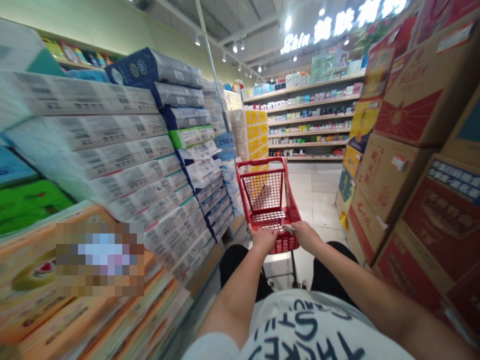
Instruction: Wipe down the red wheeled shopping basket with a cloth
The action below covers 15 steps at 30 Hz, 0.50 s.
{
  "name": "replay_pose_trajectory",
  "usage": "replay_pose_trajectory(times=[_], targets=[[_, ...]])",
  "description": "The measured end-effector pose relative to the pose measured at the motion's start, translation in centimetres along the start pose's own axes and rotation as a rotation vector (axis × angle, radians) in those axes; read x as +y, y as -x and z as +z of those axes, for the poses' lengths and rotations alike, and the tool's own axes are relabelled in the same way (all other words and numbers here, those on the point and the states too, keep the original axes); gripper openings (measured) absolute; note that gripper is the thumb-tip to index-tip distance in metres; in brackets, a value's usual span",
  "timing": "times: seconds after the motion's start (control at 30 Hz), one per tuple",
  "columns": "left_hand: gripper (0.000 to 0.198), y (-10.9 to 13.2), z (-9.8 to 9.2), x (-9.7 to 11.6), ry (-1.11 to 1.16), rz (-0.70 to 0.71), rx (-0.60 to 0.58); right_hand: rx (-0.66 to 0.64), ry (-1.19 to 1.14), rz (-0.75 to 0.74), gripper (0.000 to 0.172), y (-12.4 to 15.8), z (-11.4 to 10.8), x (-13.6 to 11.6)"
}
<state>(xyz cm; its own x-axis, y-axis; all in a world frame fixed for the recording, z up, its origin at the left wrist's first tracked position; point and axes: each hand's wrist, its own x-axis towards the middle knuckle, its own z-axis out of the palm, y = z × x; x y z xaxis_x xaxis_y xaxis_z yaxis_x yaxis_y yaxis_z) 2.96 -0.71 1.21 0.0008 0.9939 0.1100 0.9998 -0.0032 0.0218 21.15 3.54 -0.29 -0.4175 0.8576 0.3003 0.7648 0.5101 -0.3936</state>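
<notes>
A red plastic shopping cart [243,196] stands straight in front of me in the aisle, its mesh basket showing no goods that I can make out. My left hand [264,239] is closed over the near bar of the cart, knuckles up. Beside it, my right hand [306,237] grips the right part of the same bar. A small pale thing [289,228] shows by the right fingertips; its kind is too small to tell. Both forearms reach forward, and the hands partly hide the handle.
Tall stacks of packaged tissue paper [131,135] line the left side, with orange packs [48,325] nearest me. Cardboard cartons [386,175] are piled along the right. Pale floor tiles [318,200] lead to shelves of small goods [311,112]. A thin pole [212,60] rises left of the cart.
</notes>
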Motion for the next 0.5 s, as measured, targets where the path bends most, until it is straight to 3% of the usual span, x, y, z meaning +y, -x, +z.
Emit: replay_pose_trajectory(times=[0.5], targets=[[0.057, 0.96, -0.25, -0.24, -0.019, 0.009, 0.001, -0.019, 0.094, 0.007, 0.02, 0.35, 0.68, -0.65]])
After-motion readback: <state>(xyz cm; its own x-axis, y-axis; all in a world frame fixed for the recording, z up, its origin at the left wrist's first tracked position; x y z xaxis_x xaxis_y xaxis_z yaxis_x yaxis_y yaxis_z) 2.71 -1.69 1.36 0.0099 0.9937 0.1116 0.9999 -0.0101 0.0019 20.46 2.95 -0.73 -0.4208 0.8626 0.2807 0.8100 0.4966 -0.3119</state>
